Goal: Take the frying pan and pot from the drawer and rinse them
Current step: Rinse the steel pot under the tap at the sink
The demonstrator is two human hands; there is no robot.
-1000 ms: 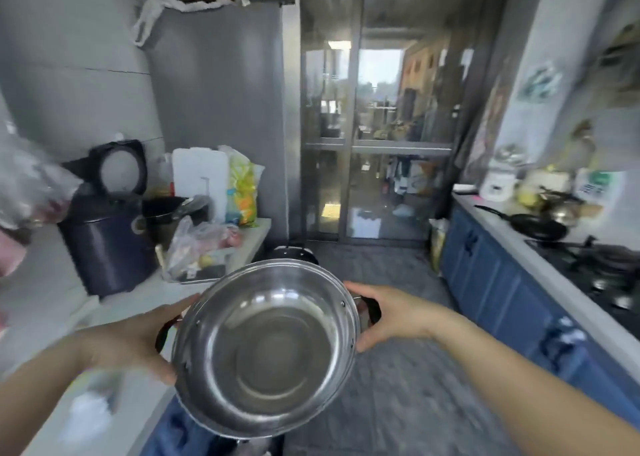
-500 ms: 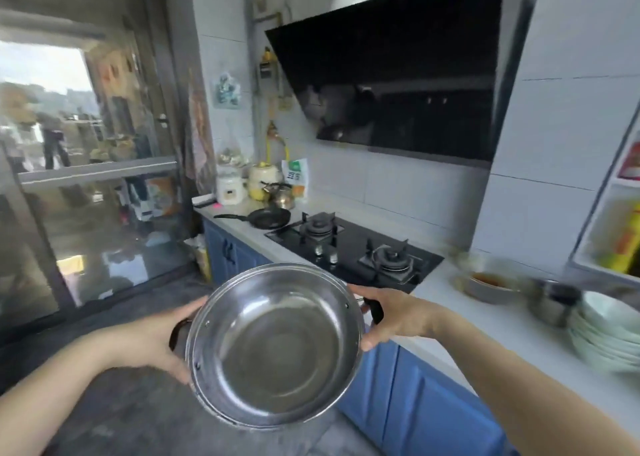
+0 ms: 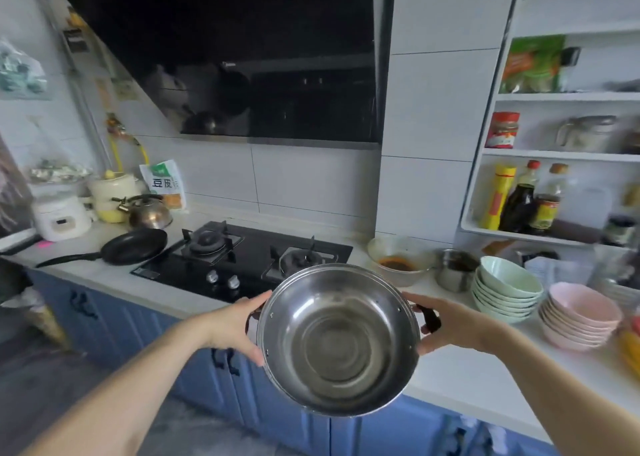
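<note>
I hold a shiny steel pot in the air in front of the blue cabinets, its mouth tilted towards me and its inside empty. My left hand grips its left black handle. My right hand grips its right black handle. A black frying pan lies on the white counter left of the gas hob, handle pointing left.
The black gas hob sits behind the pot. Right of it stand a dirty bowl, a small steel pot, stacked green bowls and pink bowls. A kettle and rice cooker are at the far left.
My view has swung right from the glass door to the hob counter. Both hands keep their hold on the pot, which now hangs before the counter's edge.
</note>
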